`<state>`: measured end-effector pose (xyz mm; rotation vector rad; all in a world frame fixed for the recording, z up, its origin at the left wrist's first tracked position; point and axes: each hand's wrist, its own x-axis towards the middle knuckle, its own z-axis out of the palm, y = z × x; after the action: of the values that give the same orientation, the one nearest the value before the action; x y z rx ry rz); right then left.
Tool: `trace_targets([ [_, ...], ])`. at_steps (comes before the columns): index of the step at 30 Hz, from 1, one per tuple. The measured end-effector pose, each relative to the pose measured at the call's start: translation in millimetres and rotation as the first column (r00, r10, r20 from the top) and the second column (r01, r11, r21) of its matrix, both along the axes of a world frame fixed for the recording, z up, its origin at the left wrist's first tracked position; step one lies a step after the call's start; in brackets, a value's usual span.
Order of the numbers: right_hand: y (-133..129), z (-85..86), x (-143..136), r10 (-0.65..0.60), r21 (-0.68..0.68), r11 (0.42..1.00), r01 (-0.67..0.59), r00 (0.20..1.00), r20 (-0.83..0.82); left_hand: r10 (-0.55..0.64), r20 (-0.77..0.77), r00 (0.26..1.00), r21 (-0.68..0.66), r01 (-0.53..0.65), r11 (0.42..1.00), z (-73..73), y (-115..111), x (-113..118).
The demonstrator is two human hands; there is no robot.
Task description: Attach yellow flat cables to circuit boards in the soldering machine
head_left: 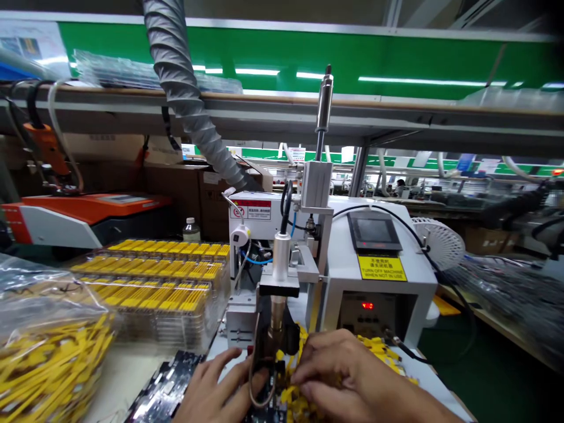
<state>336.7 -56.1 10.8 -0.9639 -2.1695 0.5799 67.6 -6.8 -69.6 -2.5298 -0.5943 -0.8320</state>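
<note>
My left hand (220, 388) lies at the lower middle with its fingers stretched out and apart, the tips beside a dark work holder under the soldering head. My right hand (341, 373) has its thumb and fingers pinched together on a thin yellow strip (288, 376) to the right of that holder. The soldering iron (281, 258) points straight down between my hands; its tip and the spot below it are partly hidden. More yellow strips (379, 348) lie in a heap around and behind my right hand. Dark circuit boards (165, 388) lie left of my left hand.
Stacked clear trays (167, 299) of yellow strips stand at left, behind a plastic bag (53, 364) of loose yellow strips. The soldering machine (304, 217) fills the middle, with a small screen (373, 231) and a black cable. A grey duct (180, 88) hangs above.
</note>
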Motion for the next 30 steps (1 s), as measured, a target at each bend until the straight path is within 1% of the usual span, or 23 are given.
trace_targets([
  [1,0.2,1.0,-0.8,-0.008,0.004,1.000,0.008,1.000,-0.009,-0.009,0.026,1.000,0.004,0.009,1.000,-1.2,0.6,0.7],
  [3,0.6,2.8,-2.4,-0.009,0.010,1.000,0.009,1.000,0.006,0.006,0.057,0.998,-0.046,-0.003,0.999,-0.6,-0.3,1.5],
  [5,0.6,3.6,-4.3,-0.007,0.012,1.000,0.006,0.999,0.046,0.043,0.033,0.999,-0.130,-0.038,0.991,3.5,-3.9,1.6],
  [7,0.3,2.8,-6.1,-0.013,0.019,1.000,0.012,0.998,0.065,0.065,0.008,0.998,-0.159,-0.063,0.985,9.7,-7.8,1.5],
  [12,1.0,-3.2,-8.6,-0.045,0.064,0.997,0.046,0.999,-0.020,0.058,0.010,0.998,-0.099,-0.056,0.994,25.0,-9.4,3.5],
  [15,1.3,-4.2,-8.5,-0.082,0.070,0.994,0.084,0.996,-0.037,0.057,-0.016,0.998,-0.057,-0.058,0.997,33.5,-8.6,6.1],
  [17,1.7,-6.0,-8.6,-0.109,0.070,0.991,0.112,0.993,-0.037,0.059,-0.044,0.997,-0.031,-0.061,0.998,38.0,-8.9,8.1],
  [19,3.0,-11.4,-9.0,-0.116,0.091,0.989,0.120,0.992,-0.046,0.058,-0.070,0.996,-0.003,-0.059,0.998,39.4,-8.9,9.7],
  [22,6.0,-25.9,-8.3,-0.077,0.177,0.981,0.084,0.996,-0.046,0.061,-0.074,0.995,0.074,-0.055,0.996,33.8,-7.4,10.1],
  [25,7.4,-38.0,-4.1,-0.032,0.260,0.965,0.023,0.999,0.032,0.063,-0.045,0.997,0.143,-0.056,0.988,21.9,-5.4,7.6],
  [28,6.1,-39.7,1.4,-0.014,0.259,0.966,-0.026,0.988,0.153,0.087,-0.038,0.995,0.122,-0.082,0.989,10.2,-3.1,4.0],
  [30,5.1,-37.2,4.1,-0.012,0.233,0.972,-0.033,0.982,0.189,0.099,-0.029,0.995,0.111,-0.095,0.989,4.5,-1.3,1.8],
])
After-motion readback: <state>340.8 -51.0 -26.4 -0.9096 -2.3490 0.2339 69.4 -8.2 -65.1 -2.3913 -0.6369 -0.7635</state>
